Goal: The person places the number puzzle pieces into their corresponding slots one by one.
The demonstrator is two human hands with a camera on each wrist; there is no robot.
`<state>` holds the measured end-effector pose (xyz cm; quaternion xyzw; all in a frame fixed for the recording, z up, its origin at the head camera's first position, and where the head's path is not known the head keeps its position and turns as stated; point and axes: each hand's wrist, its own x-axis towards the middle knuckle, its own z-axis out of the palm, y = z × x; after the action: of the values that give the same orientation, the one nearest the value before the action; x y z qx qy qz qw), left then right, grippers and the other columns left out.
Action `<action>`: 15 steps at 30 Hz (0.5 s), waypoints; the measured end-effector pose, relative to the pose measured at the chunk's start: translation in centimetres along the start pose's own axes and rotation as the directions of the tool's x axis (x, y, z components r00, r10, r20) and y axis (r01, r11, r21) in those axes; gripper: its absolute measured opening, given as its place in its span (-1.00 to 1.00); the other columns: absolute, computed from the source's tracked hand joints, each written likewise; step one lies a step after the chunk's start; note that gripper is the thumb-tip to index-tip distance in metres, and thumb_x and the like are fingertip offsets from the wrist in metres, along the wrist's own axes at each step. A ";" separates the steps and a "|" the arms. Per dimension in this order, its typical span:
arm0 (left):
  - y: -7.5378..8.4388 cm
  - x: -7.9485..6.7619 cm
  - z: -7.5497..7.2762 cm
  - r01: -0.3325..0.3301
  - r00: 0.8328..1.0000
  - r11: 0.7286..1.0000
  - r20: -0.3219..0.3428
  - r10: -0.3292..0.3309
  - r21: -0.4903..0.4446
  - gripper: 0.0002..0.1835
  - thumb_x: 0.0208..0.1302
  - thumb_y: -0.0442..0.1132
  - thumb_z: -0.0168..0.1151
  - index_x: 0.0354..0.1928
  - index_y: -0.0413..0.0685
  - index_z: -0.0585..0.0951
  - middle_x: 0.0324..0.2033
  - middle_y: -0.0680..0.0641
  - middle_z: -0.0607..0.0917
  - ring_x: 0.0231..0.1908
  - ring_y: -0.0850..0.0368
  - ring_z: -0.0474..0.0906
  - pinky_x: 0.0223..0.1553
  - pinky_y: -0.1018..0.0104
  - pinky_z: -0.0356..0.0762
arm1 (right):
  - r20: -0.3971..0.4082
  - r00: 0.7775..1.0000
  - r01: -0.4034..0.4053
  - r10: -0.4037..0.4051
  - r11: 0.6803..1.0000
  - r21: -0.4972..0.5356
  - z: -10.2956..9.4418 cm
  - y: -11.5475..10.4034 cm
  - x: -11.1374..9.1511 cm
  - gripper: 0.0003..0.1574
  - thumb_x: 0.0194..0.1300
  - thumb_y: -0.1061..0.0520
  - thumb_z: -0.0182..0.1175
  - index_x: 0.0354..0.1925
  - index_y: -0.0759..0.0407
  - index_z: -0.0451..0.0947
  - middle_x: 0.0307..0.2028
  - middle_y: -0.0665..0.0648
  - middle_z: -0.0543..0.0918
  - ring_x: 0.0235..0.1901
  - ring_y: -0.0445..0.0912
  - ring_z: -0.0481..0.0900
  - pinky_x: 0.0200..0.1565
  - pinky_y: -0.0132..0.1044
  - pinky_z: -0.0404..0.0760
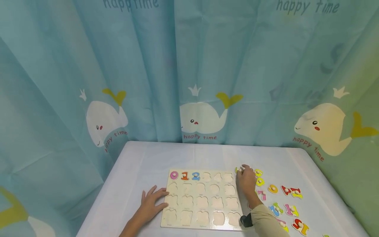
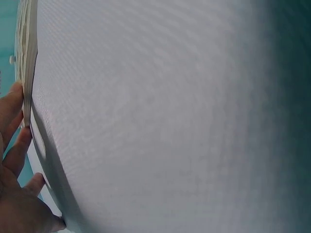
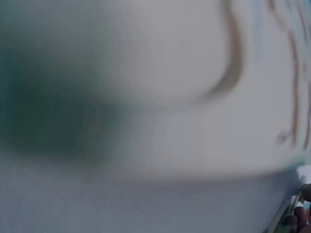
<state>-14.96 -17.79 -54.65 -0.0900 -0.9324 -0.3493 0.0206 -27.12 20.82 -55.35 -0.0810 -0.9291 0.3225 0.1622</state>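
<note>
Beige sleeve cropped below, right grip partly hiding a knobbed piece

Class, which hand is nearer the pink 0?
Left. The left hand touches the puzzle board, below and left of the pink 0; the right hand is beyond the board's right edge.

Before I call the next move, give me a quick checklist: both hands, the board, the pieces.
1. Left hand at the board: ok, fingertips touch its left edge.
2. Right hand on a piece: ok, it pinches a puzzle piece near the board's far right corner.
3. Number on that piece: cannot tell, the fingers hide most of it.
4. Pieces 0, 1 and 2 in the far row: ok.
5. Recess right of the 2: ok, vacant.
6. Loose pieces in full view: not ok, the right sleeve partly hides some.
</note>
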 end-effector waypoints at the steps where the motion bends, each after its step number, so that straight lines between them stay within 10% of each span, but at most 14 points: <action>1: 0.0 -0.1 0.0 0.001 1.000 1.000 0.000 -0.001 0.001 -0.63 0.08 -0.09 0.37 -0.04 0.04 0.63 0.11 -0.10 0.55 0.27 -0.38 0.11 0.13 -0.50 -0.43 | 0.003 1.000 0.001 -0.001 1.000 0.012 0.0 0.2 0.0 -0.54 0.22 0.25 0.18 0.04 0.48 0.41 -0.29 0.38 0.54 -0.25 0.23 0.48 -0.20 0.14 0.39; 15: 0.4 -0.4 -0.2 -0.004 1.000 1.000 0.001 0.004 -0.018 -0.62 0.09 -0.07 0.36 -0.02 0.03 0.62 0.11 -0.11 0.55 0.28 -0.37 0.10 0.13 -0.50 -0.43 | 0.089 0.996 -0.014 0.012 1.000 0.025 -0.1 0.3 0.5 -0.48 0.24 0.23 0.17 0.12 0.45 0.35 -0.24 0.33 0.49 -0.29 0.10 0.44 -0.25 -0.08 0.47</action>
<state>-14.52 -17.69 -54.29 -0.0924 -0.9291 -0.3575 0.0200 -27.55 21.27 -55.30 -0.0705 -0.9306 0.3387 0.1199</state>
